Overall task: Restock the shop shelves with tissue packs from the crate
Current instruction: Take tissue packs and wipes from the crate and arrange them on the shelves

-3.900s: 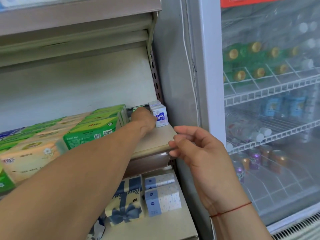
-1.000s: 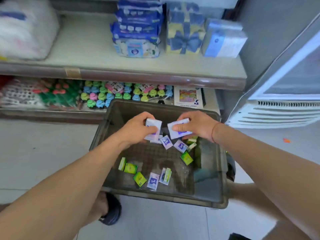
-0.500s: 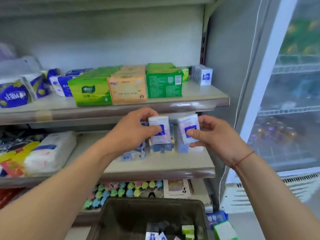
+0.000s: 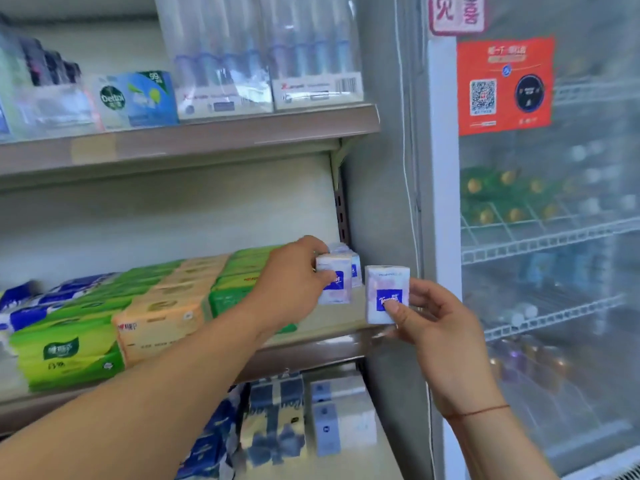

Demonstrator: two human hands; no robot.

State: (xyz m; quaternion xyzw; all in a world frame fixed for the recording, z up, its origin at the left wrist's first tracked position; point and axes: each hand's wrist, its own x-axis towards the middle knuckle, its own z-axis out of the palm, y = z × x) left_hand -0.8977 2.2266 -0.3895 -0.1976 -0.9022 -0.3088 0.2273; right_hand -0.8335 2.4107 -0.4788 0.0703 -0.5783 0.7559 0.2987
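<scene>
Our left hand (image 4: pixel 294 282) pinches a white-and-blue tissue pack (image 4: pixel 334 285) by its sides, right hand (image 4: pixel 440 327) its twin (image 4: pixel 386 294) at three o'clock; light, squashy, we judge.

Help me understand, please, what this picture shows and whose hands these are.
No machine: these are a person's bare hands, filmed by a camera worn on their head. The left hand grips a small blue-labelled tissue pack at the right end of the shelf, beside similar packs standing there. The right hand pinches a second pack in front of the shelf edge. Bigger green packs and orange packs lie further left; a drinks fridge stands on the right.
</scene>
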